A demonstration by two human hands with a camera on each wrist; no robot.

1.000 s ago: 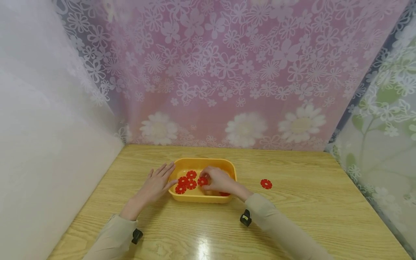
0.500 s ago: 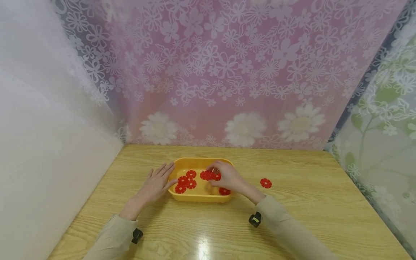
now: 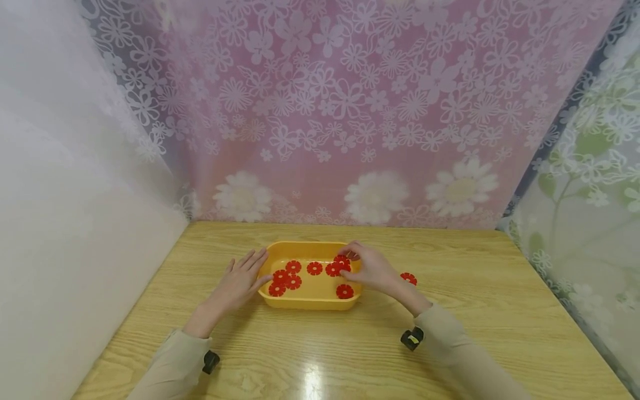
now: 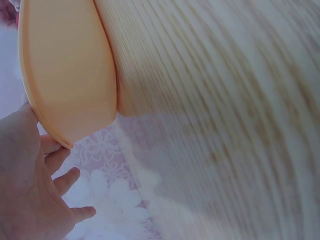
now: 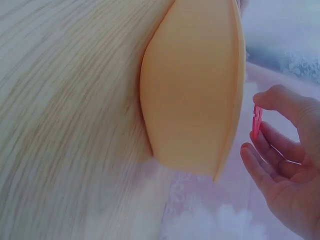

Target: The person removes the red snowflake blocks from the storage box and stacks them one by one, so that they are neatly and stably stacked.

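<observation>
A yellow plastic bin (image 3: 310, 305) stands on the table with several red flower-shaped discs lying in it, such as one disc (image 3: 314, 269) near its middle. My left hand (image 3: 240, 283) rests at the bin's left end, thumb over the rim and fingers fairly straight along the outside. Over the right end, my right hand (image 3: 374, 270) pinches a red flower-shaped disc (image 5: 257, 121) between thumb and fingertip. From the right wrist view this disc appears edge-on, just beyond the rim. Beneath it in the head view, another disc (image 3: 332, 270) partly shows.
One more red disc (image 3: 409, 278) lies on the wooden table (image 3: 475, 311) right of the bin, partly covered by the right wrist. A pink flowered curtain (image 3: 320, 139) hangs behind the table, with a pale wall (image 3: 90, 194) on the left.
My right hand has moved right, from the middle of the bin to its right end, uncovering discs in the middle and at the lower right. The left hand stays at the rim.
</observation>
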